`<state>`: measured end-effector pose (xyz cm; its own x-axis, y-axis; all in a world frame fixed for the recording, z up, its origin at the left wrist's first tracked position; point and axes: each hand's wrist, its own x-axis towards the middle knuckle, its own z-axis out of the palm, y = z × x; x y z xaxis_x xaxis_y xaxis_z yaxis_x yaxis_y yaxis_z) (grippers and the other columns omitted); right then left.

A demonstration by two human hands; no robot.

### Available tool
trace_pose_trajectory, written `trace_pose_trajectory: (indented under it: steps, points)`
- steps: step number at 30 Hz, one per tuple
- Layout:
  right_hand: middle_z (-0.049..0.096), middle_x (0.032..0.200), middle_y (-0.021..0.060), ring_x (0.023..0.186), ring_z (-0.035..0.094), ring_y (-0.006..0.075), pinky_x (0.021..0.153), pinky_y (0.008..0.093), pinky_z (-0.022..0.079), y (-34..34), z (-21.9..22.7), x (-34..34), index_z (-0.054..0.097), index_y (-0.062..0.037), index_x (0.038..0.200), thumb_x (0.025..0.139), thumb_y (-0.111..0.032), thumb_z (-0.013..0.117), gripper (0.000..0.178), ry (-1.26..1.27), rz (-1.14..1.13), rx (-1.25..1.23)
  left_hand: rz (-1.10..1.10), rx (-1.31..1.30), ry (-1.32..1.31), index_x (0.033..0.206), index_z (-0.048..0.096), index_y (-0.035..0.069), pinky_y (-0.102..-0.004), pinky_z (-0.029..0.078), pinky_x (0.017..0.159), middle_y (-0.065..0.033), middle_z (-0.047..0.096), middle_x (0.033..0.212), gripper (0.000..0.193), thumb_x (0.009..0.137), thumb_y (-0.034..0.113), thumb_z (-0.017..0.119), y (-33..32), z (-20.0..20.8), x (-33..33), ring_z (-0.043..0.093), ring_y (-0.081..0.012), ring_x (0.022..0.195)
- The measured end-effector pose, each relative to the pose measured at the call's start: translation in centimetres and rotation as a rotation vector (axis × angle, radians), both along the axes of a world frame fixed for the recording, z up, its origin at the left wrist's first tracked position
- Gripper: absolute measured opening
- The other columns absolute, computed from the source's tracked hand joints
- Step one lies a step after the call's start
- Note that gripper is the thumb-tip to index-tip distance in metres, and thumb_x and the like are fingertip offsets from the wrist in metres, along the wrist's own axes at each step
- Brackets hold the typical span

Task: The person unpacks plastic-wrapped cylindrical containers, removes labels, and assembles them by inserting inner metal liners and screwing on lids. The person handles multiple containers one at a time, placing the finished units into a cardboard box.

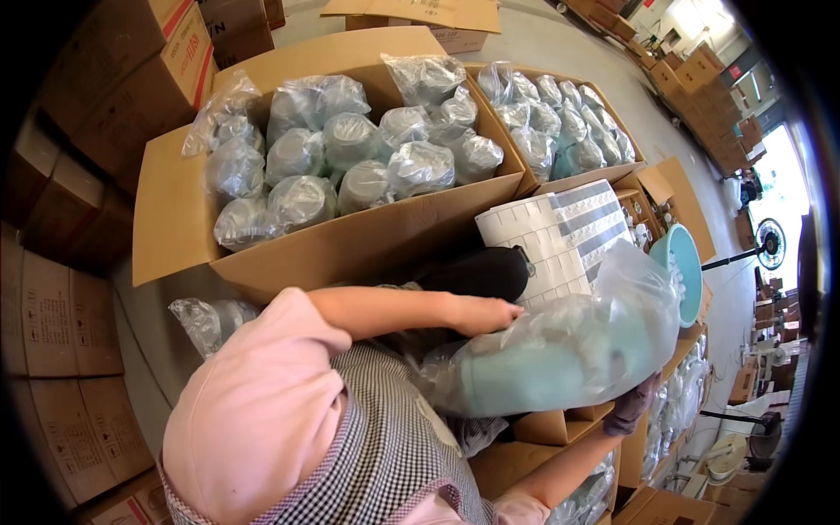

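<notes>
A clear plastic bag (pixel 643 306) lies across my lap with a long, rounded pale blue-green container (pixel 525 376) inside it. My left hand (pixel 486 315) is closed on the bag's upper edge, its fingers pinching the film. At the bag's right end, my right hand (pixel 634 407), in a dark purple-grey glove, grips from below; the bag partly hides its fingers. Just beyond the bag are a sheet of white labels (pixel 534 232) and a light blue basin (pixel 691 271) holding small white pieces.
A large open carton (pixel 367 219) ahead holds several upright bagged containers (pixel 293 153). Beside it stands a second carton (pixel 529 179) of similar ones. Another bagged container (pixel 210 324) lies at my left. Stacked cartons (pixel 61 306) line the left side; a black fan (pixel 770 243) stands at right.
</notes>
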<state>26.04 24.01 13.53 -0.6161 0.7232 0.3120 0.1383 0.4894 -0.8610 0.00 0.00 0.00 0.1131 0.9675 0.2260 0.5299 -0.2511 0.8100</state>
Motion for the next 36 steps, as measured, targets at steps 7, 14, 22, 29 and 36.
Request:
trace_pose_trajectory:
  steps: [7,14,22,29,36]
  points:
    - [0.058,0.126,0.0148,0.111,0.056,0.0255,0.102,0.0355,0.041,-6.0,3.0,-2.0,0.045,0.0026,0.139,0.076,-0.020,0.068,0.071,-0.147,0.035,0.028,0.361,0.322,-0.171,0.143,0.042,0.004,-0.0414,0.052,0.081,-0.0247,0.056,0.126,0.068,0.087,0.027,0.071,-3.9,5.4,3.0,0.063,-0.0355,0.099]
    - [0.040,0.147,0.0141,0.133,0.039,0.0275,0.113,0.0394,0.028,-8.6,4.8,-5.1,0.034,-0.0045,0.151,0.077,-0.027,0.069,0.085,-0.090,0.146,0.049,0.283,-0.103,0.017,0.143,0.038,0.006,-0.0410,0.054,0.074,-0.0192,0.053,0.103,0.073,0.086,0.037,0.071,-13.5,3.3,4.5,0.064,-0.0342,0.085]
    - [0.029,0.155,0.0173,0.141,0.030,0.0314,0.117,0.0435,0.022,-16.6,0.8,-6.3,0.023,-0.0037,0.153,0.079,-0.036,0.077,0.097,0.091,-0.063,0.064,-0.116,-0.041,0.262,0.110,0.057,0.004,-0.0430,0.053,0.066,-0.0120,0.057,0.104,0.024,0.087,0.012,0.053,-15.3,-1.0,1.6,0.066,-0.0321,0.078]
    - [0.047,0.139,0.0153,0.128,0.048,0.0235,0.109,0.0377,0.036,-12.3,-1.2,-2.6,0.043,0.0008,0.140,0.099,-0.029,0.050,0.051,0.296,-0.142,-0.040,-0.278,-0.326,0.627,0.090,0.065,0.001,-0.0427,0.055,0.062,-0.0136,0.067,0.090,0.018,0.083,0.014,0.055,-16.0,-0.5,-0.3,0.069,-0.0315,0.074]
    - [0.061,0.126,0.0187,0.119,0.056,0.0276,0.105,0.0376,0.040,-3.6,4.3,-7.5,0.059,-0.0026,0.131,0.097,-0.052,0.047,0.061,-0.340,-0.137,0.218,-0.267,-0.526,0.664,0.079,0.069,0.001,-0.0438,0.055,0.069,-0.0193,0.070,0.082,0.017,0.081,0.015,0.059,-16.3,0.9,-0.6,0.070,-0.0350,0.078]
